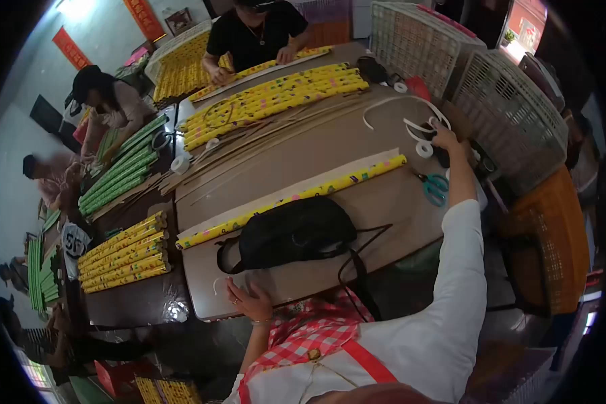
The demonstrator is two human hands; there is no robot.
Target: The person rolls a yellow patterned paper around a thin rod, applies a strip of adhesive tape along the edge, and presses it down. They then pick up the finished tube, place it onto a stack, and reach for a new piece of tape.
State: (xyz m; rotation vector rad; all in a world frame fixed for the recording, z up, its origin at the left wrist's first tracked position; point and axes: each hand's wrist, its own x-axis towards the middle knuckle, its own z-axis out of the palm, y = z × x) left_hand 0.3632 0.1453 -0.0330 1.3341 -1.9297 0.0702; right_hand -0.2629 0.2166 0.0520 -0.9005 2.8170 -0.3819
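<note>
My left hand (249,301) rests at the table's near edge, fingers spread, holding nothing. A small white strip curls up beside its fingertips. My right hand (444,137) is stretched out to the far right of the table, its fingers closed on a looping strip of white tape (411,126). Just below that hand sits a white tape roll (424,149). Teal-handled scissors (435,190) lie near my right forearm. Between my hands, a black bag (296,232) lies in front of a yellow patterned paper roll (316,188) with a pale unrolled edge.
Yellow rolls (269,101) and thin brown strips (249,151) cover the table's far side. More yellow rolls (124,256) and green rolls (121,172) are at left. Plastic crates (512,108) stand at right. A person in black (259,40) works opposite; other people sit at left.
</note>
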